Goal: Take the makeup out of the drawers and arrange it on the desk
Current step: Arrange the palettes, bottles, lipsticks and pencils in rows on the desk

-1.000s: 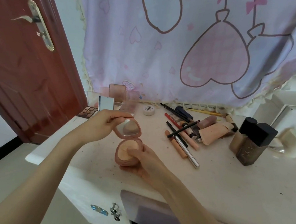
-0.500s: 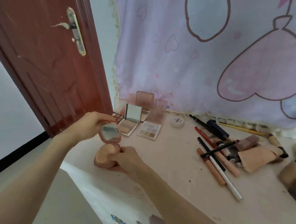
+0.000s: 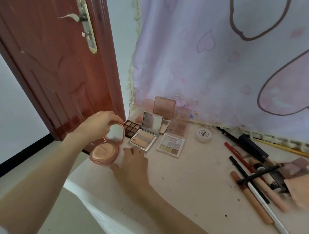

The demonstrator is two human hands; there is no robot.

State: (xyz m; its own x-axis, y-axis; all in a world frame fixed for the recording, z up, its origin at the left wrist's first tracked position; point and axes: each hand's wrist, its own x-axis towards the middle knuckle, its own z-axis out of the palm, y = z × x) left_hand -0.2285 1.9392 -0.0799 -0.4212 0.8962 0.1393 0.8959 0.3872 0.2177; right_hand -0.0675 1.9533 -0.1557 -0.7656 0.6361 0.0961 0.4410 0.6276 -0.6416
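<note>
The pink compact (image 3: 104,152) sits open at the desk's (image 3: 182,190) left edge; the left hand (image 3: 97,125) pinches its raised mirrored lid. The right hand (image 3: 133,160) lies just beside its base, fingers relaxed and holding nothing; open palettes (image 3: 170,144) stand near the back left corner.

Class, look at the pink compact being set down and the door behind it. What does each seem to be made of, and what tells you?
Pink compact: probably matte moulded plastic, judging by its even colour and rounded rim; the raised lid's inside looks like mirror glass, bright and reflective. Door: seemingly lacquered wood or a wood-look skin, reddish brown with a glossy sheen and moulded panels. Its handle looks like polished metal.
</note>
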